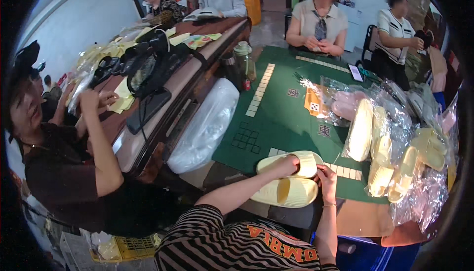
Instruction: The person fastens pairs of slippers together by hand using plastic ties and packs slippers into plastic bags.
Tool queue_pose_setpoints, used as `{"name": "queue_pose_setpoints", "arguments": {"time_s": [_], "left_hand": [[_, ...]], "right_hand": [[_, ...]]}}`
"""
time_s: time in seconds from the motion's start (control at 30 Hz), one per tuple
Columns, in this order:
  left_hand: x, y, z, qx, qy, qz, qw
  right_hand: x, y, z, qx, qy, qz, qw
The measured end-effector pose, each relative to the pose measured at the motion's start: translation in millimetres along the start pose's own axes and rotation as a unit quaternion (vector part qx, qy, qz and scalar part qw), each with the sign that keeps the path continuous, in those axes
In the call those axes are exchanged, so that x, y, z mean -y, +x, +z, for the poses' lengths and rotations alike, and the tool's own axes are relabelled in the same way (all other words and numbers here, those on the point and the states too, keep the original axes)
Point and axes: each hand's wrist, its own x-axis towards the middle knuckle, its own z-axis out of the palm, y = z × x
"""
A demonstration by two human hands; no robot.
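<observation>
Green felt covered the surface in front of me, a square game table with rows of pale tiles laid along its edges, in a crowded room where other people sat around it and along a long brown bench at the upper left of the frame.

My left hand lay low in the centre of the frame, fingers curled over the strap of the upper pale yellow slipper, gripping it closed around the band. My right hand sat just to its right, fingers pinched shut on the edge where that slipper met the lower pale yellow slipper. The two slippers touched, stacked edge to edge at the near rim of the felt, the lower one hanging partly over it toward my striped shirt.

At the right of the frame a heap of bagged slippers in clear plastic, yellow and pink, spread over the felt. A big clear plastic bundle leaned in the gap between the table and the bench, left of centre. A clear bottle stood near the table's far left corner. A person in a dark top sat at the left of the frame, hands raised over yellow pieces.
</observation>
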Motion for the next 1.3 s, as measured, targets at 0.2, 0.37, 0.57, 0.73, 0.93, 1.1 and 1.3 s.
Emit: {"name": "queue_pose_setpoints", "arguments": {"time_s": [0.2, 0.37, 0.57, 0.73, 0.93, 1.1, 1.3], "left_hand": [[27.8, 14.4, 22.4, -0.047, -0.017, -0.029, 0.998], [38.1, 21.5, 23.4, -0.028, -0.031, 0.001, 0.999], [29.2, 16.6, 24.8, -0.040, -0.042, -0.027, 0.998], [30.0, 15.9, 26.8, -0.070, -0.045, 0.008, 0.997], [28.1, 15.5, 24.2, -0.062, -0.069, -0.011, 0.996], [-6.0, -0.2, 3.6, -0.058, -0.050, -0.067, 0.995], [12.8, 8.6, 22.5, -0.092, -0.043, -0.012, 0.995]], "right_hand": [[5.3, 4.5, 11.9, -0.005, -0.011, 0.008, 1.000], [-0.4, 6.7, 8.0, 0.001, -0.024, -0.013, 1.000], [-2.5, 4.8, 4.1, 0.006, -0.040, 0.012, 0.999], [-1.7, 4.3, 5.5, 0.018, -0.020, -0.022, 0.999], [6.1, 5.8, 9.1, 0.026, -0.043, -0.022, 0.999], [1.2, 5.2, 7.8, 0.029, -0.060, -0.036, 0.997], [-5.4, 6.2, 8.7, 0.009, -0.063, -0.040, 0.997]]}}
